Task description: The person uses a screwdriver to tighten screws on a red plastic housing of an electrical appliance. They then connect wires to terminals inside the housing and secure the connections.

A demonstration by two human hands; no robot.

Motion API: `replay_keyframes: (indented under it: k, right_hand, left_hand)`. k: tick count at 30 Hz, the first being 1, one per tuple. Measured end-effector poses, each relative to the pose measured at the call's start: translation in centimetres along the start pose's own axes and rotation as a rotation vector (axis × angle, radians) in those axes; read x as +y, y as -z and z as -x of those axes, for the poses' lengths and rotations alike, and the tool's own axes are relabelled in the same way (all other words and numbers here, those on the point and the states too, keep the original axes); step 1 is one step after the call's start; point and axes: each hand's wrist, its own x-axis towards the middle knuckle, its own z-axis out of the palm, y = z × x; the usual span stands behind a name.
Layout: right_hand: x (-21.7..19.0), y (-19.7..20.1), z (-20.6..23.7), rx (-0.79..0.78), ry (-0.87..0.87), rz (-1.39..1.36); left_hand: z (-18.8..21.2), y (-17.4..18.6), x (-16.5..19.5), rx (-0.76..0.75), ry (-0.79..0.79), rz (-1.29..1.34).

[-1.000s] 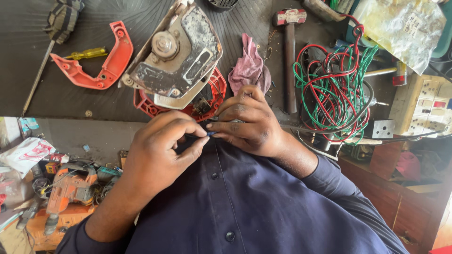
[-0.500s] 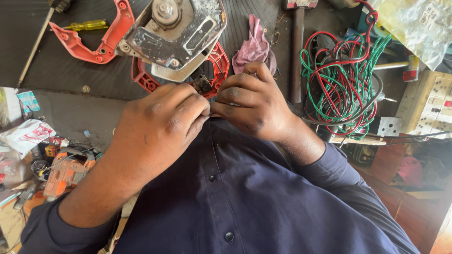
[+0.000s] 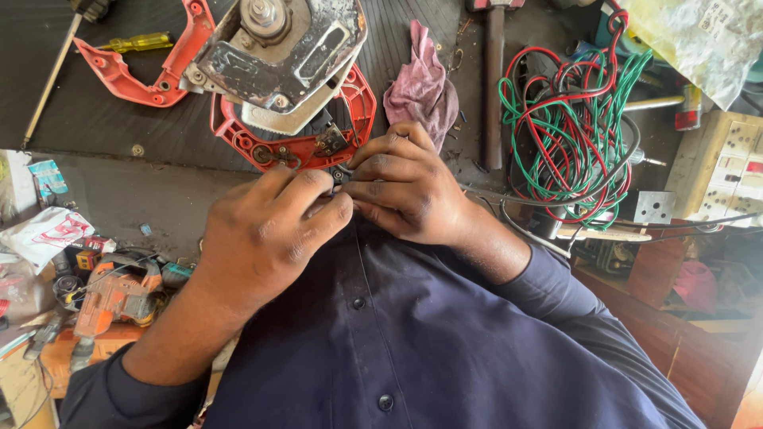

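Both hands, left hand (image 3: 266,238) and right hand (image 3: 409,191), pinch closed on a small part hidden between fingertips, beside the red housing (image 3: 298,139)

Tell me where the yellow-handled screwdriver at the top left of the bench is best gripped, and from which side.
Probably by the yellow handle, coming from above. The screwdriver lies flat on the dark bench, so only its top is free. The handle is its thickest part and lies clear in the gap above the red plastic guard. Both hands, left and right, are busy near the shirt collar.
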Motion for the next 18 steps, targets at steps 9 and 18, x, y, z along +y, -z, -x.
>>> replay_keyframes:
  k: [9, 18]
  right_hand:
    - [-0.3, -1.7, 0.8, 0.107, -0.172, -0.133]
    - [-0.1, -2.5, 0.3, 0.156, -0.084, 0.091]
  left_hand:
    - [2.1, -3.0, 0.7, 0.267, 0.21, 0.133]
    - [3.6, -4.9, 1.7, 0.274, 0.788, 0.948]
